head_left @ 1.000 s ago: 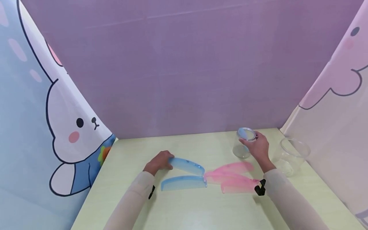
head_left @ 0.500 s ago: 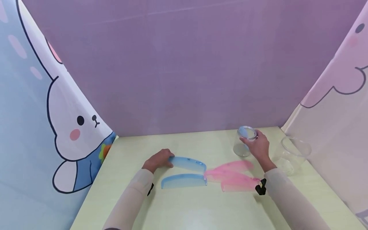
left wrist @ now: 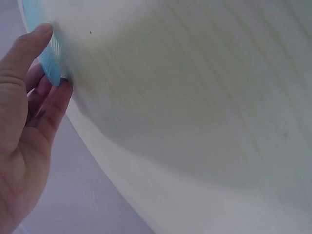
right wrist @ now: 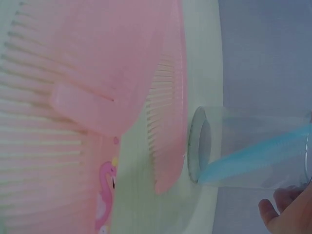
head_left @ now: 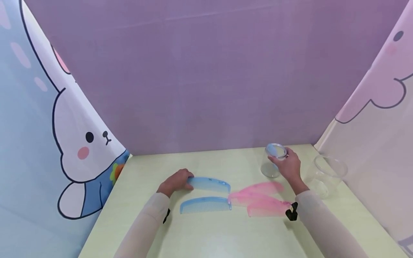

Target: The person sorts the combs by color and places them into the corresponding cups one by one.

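My left hand [head_left: 176,181] pinches the left end of a light blue comb [head_left: 211,184]. In the left wrist view the thumb lies on one side of that comb [left wrist: 50,68] and the fingers on the other. A second blue comb [head_left: 205,205] lies flat just in front of it. At the back right my right hand [head_left: 289,166] holds the rim of a clear jar [head_left: 268,169] standing on the table. Inside the jar leans another blue comb [right wrist: 251,154], tilted. Several pink combs [head_left: 270,208] lie overlapping between the hands, one with a flamingo print.
A wider clear container [head_left: 330,172] stands to the right of my right hand, close to the table's right edge. Behind the pale table [head_left: 206,236] rises a purple backdrop [head_left: 206,79]. Printed cloths hang at the left and right sides.
My left hand and forearm have shifted very slightly left, still pinching the blue comb. My right hand and the jar stay in place.
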{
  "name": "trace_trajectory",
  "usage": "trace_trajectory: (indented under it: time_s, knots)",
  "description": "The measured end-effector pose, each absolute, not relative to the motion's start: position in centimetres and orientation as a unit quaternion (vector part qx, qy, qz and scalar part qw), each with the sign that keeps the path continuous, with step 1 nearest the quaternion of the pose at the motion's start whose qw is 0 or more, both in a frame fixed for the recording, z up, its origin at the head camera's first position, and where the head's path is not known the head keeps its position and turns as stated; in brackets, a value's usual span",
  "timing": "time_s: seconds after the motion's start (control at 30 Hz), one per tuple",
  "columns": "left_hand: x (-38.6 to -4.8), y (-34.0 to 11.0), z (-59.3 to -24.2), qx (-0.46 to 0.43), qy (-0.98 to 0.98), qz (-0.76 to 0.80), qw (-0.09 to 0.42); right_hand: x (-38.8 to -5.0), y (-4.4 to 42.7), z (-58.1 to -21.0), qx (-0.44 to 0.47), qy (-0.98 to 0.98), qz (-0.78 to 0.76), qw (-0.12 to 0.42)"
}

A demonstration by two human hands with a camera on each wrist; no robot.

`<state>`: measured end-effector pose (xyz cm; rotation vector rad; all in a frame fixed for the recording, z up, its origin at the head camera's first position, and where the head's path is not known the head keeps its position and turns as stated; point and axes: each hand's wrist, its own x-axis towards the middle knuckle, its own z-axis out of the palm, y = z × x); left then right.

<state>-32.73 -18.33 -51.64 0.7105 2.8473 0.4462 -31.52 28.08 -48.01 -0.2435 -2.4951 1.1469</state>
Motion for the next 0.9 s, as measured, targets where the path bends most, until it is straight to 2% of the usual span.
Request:
trace_trajectory:
  time_s: [0.4,0.9]
  knots:
    - [-32.58,-18.61,-51.73,0.245,0.957,0.133,0.080,-31.65,28.12,-47.74,-0.083,-0.890,0.405,0.191]
    - [-32.66,-18.72,-51.17,0.208,0.949,0.219,0.089,-31.54,28.49,-47.77,-0.080,-0.894,0.397,0.191]
